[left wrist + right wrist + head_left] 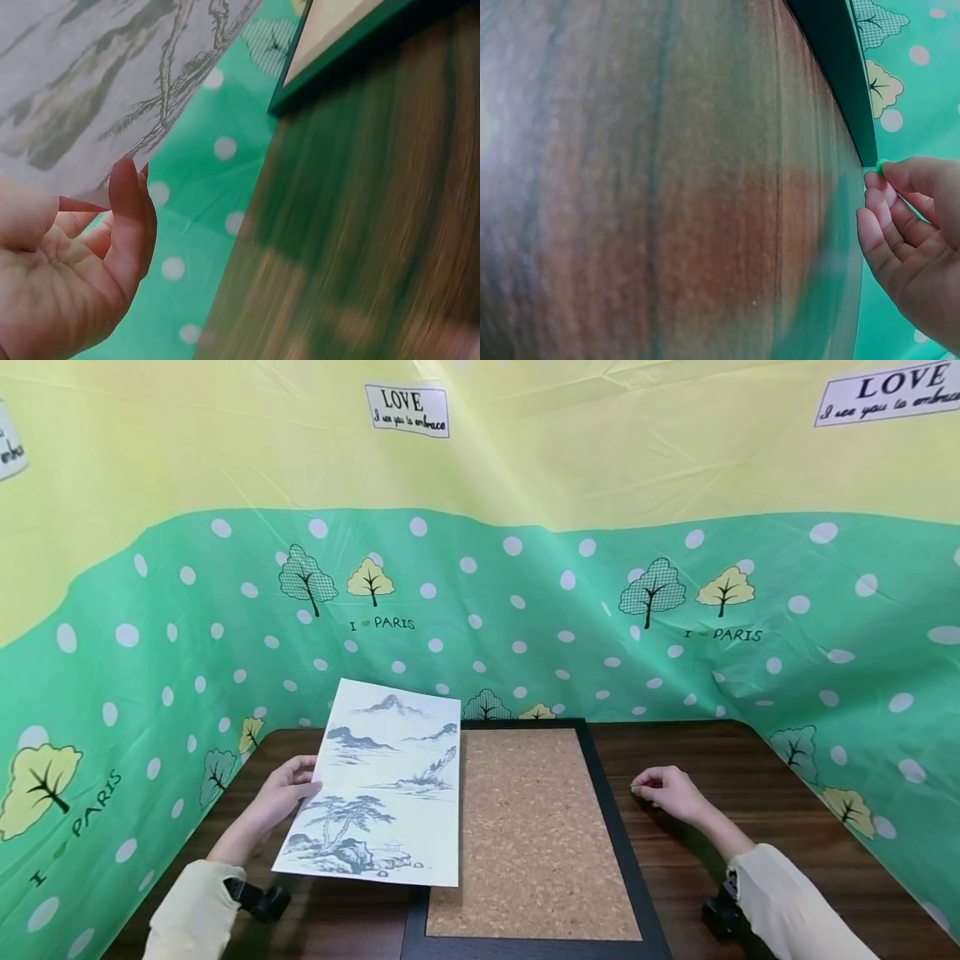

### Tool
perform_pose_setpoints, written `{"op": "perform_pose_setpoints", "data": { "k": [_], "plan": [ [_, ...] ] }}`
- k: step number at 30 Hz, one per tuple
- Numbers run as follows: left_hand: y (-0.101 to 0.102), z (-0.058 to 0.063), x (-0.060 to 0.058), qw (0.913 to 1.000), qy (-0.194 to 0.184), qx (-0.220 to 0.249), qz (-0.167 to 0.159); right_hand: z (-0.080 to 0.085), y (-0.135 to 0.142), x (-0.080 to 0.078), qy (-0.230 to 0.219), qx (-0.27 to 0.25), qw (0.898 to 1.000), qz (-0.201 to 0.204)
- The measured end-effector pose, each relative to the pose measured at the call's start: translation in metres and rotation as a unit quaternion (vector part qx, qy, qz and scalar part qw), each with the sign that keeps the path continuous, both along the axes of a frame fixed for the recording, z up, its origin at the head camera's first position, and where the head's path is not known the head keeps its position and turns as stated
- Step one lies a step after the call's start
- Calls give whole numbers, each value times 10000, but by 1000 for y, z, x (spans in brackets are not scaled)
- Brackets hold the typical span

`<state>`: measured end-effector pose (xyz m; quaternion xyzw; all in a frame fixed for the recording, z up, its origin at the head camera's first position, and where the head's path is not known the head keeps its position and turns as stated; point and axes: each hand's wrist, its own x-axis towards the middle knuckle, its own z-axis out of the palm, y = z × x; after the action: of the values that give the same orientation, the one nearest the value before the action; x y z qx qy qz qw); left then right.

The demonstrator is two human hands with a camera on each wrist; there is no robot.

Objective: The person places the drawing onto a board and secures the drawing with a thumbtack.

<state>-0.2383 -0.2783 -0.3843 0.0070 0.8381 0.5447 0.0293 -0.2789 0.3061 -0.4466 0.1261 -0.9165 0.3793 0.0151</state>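
Note:
A white sheet of paper (427, 735) printed with a grey ink landscape of mountains, pines and rocks is raised at the left of centre. My left hand (281, 792) pinches its left edge between thumb and fingers. Overlapping the sheet in the head view is a cork board (536, 827) with a black frame, lying on the table. Right of the board, my right hand (673, 793) is held over the table. Between its thumb and fingertips is a small green round thing (883, 166), mostly hidden by the fingers.
The dark brown wooden table (705, 752) has rounded far corners. A green and yellow patterned cloth (510, 585) hangs behind it and along both sides. Black wrist cameras, one on the left wrist (258, 900) and one on the right, sit below the cuffs.

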Motion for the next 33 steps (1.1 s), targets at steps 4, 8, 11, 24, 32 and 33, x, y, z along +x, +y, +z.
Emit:
{"op": "perform_pose_setpoints", "data": {
  "k": [4, 8, 11, 24, 32, 33],
  "plan": [
    [19, 2, -2, 10000, 29, 28, 9, 0, 1, 0, 4, -12, 10000, -12],
    [39, 0, -6, 9998, 64, 139, 121, 0, 1, 0, 13, -28, 10000, 13],
    [56, -4, -8, 9991, 76, 358, 213, 0, 1, 0, 25, -26, 10000, 61],
    [129, -30, -3, 9954, 335, 865, 245, -2, -1, 2, -93, -105, 9999, 21],
    [154, -40, 4, 9961, 383, 800, 22, -2, -1, 3, -27, -39, 10000, 38],
    [156, -42, 4, 9962, 350, 791, 9, -2, -1, 3, -20, -35, 10000, 47]
  ]
}}
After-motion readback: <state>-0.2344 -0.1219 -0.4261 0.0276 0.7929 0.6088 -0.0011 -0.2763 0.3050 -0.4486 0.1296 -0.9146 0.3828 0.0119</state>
